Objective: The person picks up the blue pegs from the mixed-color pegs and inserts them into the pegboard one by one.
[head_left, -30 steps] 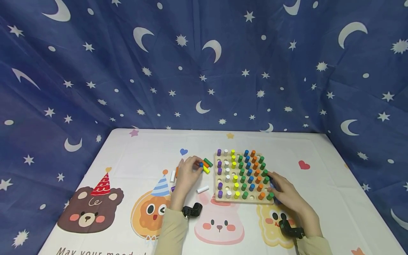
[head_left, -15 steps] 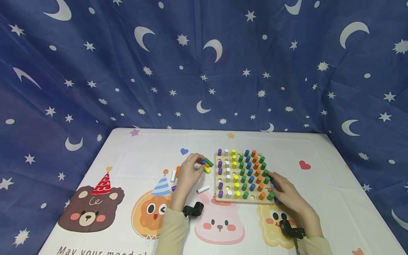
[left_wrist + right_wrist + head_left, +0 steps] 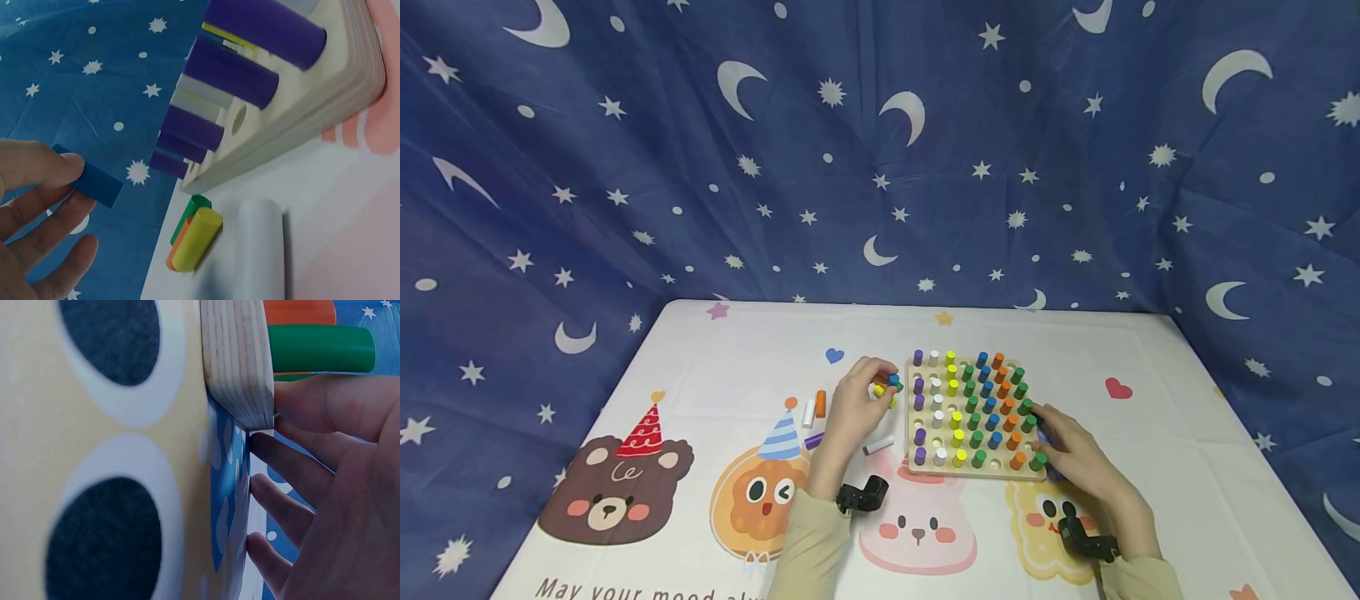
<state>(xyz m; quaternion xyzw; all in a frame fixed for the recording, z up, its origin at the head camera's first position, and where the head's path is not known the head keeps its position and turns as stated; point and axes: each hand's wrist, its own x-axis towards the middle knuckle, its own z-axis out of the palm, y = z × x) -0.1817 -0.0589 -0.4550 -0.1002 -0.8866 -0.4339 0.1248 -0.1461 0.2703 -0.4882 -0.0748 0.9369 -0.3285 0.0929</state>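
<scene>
My left hand (image 3: 859,407) pinches a blue peg (image 3: 99,182) between thumb and fingertips, just left of the pegboard (image 3: 936,469). The peg is held up above the cloth, tilted. In the left wrist view a yellow peg (image 3: 199,239), a green peg (image 3: 190,215) and a partly hidden orange peg lie close together beneath the hand. My right hand (image 3: 1078,454) rests at the board's right edge, thumb and fingertips against it near the front corner. Upright pegs in purple, white, yellow, green, blue and orange stand in columns on the board, with some bare holes among them.
Left of the left hand lie a white peg (image 3: 808,413), an orange peg (image 3: 821,403) and a purple peg (image 3: 813,441). Another white peg (image 3: 878,445) lies between that wrist and the board. A starry blue curtain (image 3: 925,208) hangs behind the table.
My left hand has lifted the blue peg from beside the green, orange and yellow pegs and moved slightly right, toward the board. The right hand stays at the board's edge.
</scene>
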